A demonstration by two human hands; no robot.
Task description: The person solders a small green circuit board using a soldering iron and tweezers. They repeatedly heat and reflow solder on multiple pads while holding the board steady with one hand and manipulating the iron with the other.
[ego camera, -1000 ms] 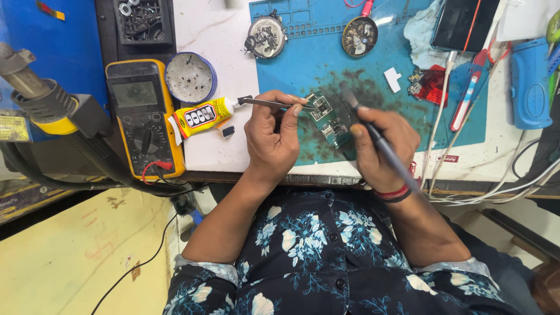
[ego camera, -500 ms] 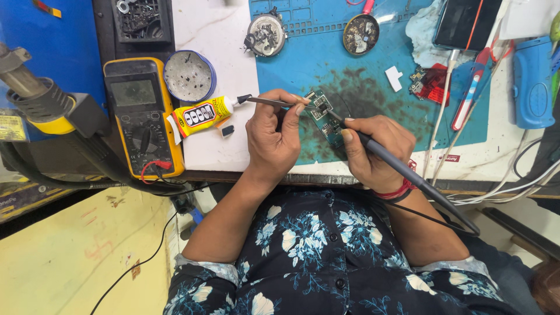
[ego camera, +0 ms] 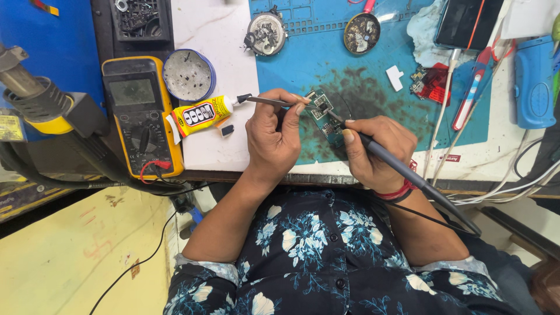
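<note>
While gripped, soldering iron [ego camera: 402, 169] tip up-left.

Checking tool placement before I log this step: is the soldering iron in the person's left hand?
No, the right hand grips the soldering iron, while the left hand holds tweezers at the small circuit board.

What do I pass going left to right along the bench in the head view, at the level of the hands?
Yellow multimeter → yellow glue tube → left hand holding tweezers → small circuit board → right hand holding soldering iron → blue tool.
</note>
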